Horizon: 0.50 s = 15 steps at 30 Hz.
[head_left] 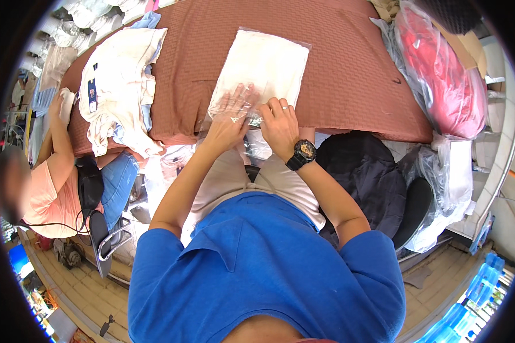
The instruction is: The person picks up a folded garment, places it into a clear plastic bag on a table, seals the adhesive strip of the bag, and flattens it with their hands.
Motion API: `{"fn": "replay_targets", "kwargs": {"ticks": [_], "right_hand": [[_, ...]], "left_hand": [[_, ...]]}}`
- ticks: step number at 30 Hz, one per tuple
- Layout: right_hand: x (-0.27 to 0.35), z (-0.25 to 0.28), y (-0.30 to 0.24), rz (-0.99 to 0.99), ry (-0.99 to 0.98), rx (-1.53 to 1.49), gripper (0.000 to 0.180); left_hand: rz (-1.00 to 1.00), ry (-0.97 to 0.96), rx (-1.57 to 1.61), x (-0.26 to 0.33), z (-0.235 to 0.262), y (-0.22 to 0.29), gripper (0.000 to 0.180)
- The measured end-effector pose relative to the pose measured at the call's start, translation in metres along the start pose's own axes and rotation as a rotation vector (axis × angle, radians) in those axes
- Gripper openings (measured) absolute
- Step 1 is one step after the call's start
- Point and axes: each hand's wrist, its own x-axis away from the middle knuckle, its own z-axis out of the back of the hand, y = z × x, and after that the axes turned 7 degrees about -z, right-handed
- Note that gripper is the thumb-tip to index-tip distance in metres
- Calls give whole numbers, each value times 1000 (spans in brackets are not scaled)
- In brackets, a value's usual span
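A folded white garment (269,66) lies flat inside a clear plastic bag (306,48) on the table in front of me. My left hand (230,120) rests on the near left part of the garment, fingers stretched out and apart. Clear film seems to cover those fingers, as if they reach into the bag's mouth. Beside it, my right hand (279,127) has its fingers bent and closed on the bag's near edge. A black watch is on my right wrist.
A brown cloth covers the table (349,68). Cream garments (117,74) are piled at the left, near a seated person in a peach top (51,200). Bagged red goods (440,74) stand at the right edge. A black bundle (357,177) sits right of my legs.
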Motion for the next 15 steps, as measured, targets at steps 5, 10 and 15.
{"fn": "replay_targets", "kwargs": {"ticks": [5, 10, 15], "right_hand": [[-18, 16, 6, -10, 59, -45, 22], [-28, 23, 15, -9, 71, -44, 25], [-24, 17, 24, -6, 20, -22, 23]], "left_hand": [[-15, -20, 7, -12, -3, 3, 72], [-32, 17, -15, -22, -22, 1, 72], [13, 58, -125, -44, -36, -6, 68]]}}
